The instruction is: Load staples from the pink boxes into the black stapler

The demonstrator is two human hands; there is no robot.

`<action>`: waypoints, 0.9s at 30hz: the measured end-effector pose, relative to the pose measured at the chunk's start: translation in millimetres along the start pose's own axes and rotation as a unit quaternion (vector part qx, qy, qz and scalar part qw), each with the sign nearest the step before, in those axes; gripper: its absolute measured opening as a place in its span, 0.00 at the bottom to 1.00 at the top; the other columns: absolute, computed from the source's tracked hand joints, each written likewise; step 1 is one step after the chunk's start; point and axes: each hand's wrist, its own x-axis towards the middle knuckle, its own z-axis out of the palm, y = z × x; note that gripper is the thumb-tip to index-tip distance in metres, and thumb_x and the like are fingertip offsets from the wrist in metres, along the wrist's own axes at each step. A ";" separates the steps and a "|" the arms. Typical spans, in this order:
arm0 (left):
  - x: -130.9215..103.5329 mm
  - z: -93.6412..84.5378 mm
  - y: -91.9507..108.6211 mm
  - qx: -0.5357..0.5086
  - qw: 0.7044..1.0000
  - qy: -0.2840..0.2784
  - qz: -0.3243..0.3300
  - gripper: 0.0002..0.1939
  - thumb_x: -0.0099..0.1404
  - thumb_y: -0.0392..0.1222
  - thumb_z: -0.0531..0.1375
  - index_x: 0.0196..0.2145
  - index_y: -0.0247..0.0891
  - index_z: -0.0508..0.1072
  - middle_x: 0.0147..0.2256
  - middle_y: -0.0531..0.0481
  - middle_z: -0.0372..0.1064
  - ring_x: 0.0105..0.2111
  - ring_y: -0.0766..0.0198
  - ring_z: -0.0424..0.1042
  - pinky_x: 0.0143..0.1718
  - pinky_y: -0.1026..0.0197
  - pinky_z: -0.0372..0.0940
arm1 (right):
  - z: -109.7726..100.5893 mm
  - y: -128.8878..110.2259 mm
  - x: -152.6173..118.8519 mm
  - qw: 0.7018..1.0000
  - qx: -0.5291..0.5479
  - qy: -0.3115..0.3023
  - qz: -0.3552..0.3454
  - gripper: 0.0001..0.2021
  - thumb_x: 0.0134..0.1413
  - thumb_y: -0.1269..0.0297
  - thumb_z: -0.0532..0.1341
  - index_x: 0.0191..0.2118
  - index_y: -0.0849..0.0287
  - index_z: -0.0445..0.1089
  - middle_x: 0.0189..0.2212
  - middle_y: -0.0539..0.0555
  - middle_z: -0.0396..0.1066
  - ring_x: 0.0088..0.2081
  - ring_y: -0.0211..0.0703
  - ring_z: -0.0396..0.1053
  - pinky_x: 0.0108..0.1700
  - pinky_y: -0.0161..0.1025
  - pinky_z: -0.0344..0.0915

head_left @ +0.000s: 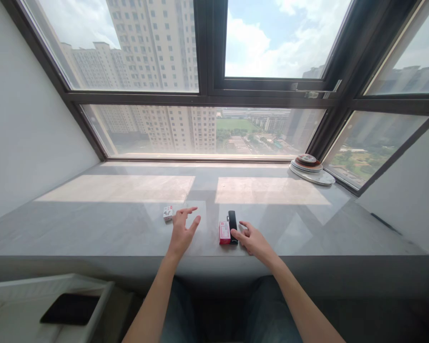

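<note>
A black stapler (232, 219) lies lengthwise on the grey stone sill, pointing towards the window. Against its left side sits a red and white small box (224, 231). My right hand (252, 240) is just right of the stapler, thumb and index finger apart. Its thumb tip overlaps the stapler's near part; whether it presses on it I cannot tell. My left hand (183, 231) hovers over the sill with thumb and fingers spread, holding nothing. Just left of its fingers is a small white box (168, 213) with red print.
The sill (93, 233) ends at a straight front edge near my wrists. A stack of plates (309, 169) stands in the far right corner by the dark window frame (271, 100). Below left, a dark flat object (70, 308) lies on a white surface (14, 305).
</note>
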 end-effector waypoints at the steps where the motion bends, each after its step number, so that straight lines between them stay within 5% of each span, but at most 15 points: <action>1: 7.7 -11.0 -15.0 0.056 0.995 0.065 -0.048 0.20 0.71 0.55 0.53 0.55 0.45 0.69 0.48 0.44 0.67 0.53 0.52 0.65 0.55 0.50 0.63 | -1.4 -1.6 -3.1 1.000 -0.026 -0.002 -0.012 0.46 0.51 0.37 0.65 0.68 0.59 0.54 0.23 0.45 0.64 0.25 0.40 0.63 0.26 0.35 0.59; 3: 23.6 -32.3 -45.3 0.169 0.965 0.129 -0.156 0.23 0.72 0.55 0.49 0.56 0.40 0.67 0.45 0.42 0.68 0.51 0.50 0.67 0.55 0.48 0.61 | -2.2 -6.0 -7.2 0.997 -0.073 -0.009 -0.032 0.49 0.46 0.40 0.69 0.68 0.59 0.54 0.23 0.45 0.63 0.27 0.41 0.64 0.28 0.35 0.58; 5: 36.6 -46.8 -68.8 0.210 0.950 0.095 -0.209 0.23 0.73 0.53 0.47 0.57 0.38 0.65 0.42 0.41 0.70 0.48 0.48 0.69 0.50 0.48 0.62 | -1.2 -11.2 -8.6 0.993 -0.109 -0.021 -0.046 0.48 0.43 0.42 0.71 0.67 0.57 0.57 0.23 0.45 0.63 0.27 0.41 0.64 0.28 0.35 0.55; 8: 47.2 -45.3 -80.8 0.214 0.956 0.034 -0.198 0.21 0.72 0.52 0.48 0.55 0.41 0.67 0.40 0.41 0.73 0.45 0.47 0.70 0.48 0.49 0.62 | 1.0 -17.4 -7.4 0.986 -0.148 -0.031 -0.066 0.39 0.43 0.47 0.72 0.61 0.55 0.65 0.23 0.44 0.63 0.26 0.39 0.62 0.27 0.34 0.52; 18: 37.6 50.9 -11.9 0.136 0.980 -0.139 -0.045 0.21 0.75 0.53 0.41 0.54 0.51 0.69 0.43 0.48 0.75 0.48 0.52 0.70 0.51 0.51 0.58 | 10.6 -16.4 5.8 0.980 -0.172 -0.020 -0.099 0.30 0.42 0.51 0.72 0.52 0.53 0.71 0.22 0.44 0.65 0.25 0.38 0.61 0.27 0.33 0.50; 27: 16.5 68.7 16.7 0.038 0.979 -0.198 -0.012 0.25 0.76 0.56 0.36 0.57 0.50 0.66 0.43 0.49 0.76 0.48 0.55 0.72 0.53 0.52 0.55 | 16.7 -20.8 15.5 0.979 -0.157 -0.057 -0.118 0.24 0.41 0.55 0.72 0.47 0.54 0.73 0.22 0.44 0.67 0.24 0.38 0.60 0.28 0.33 0.52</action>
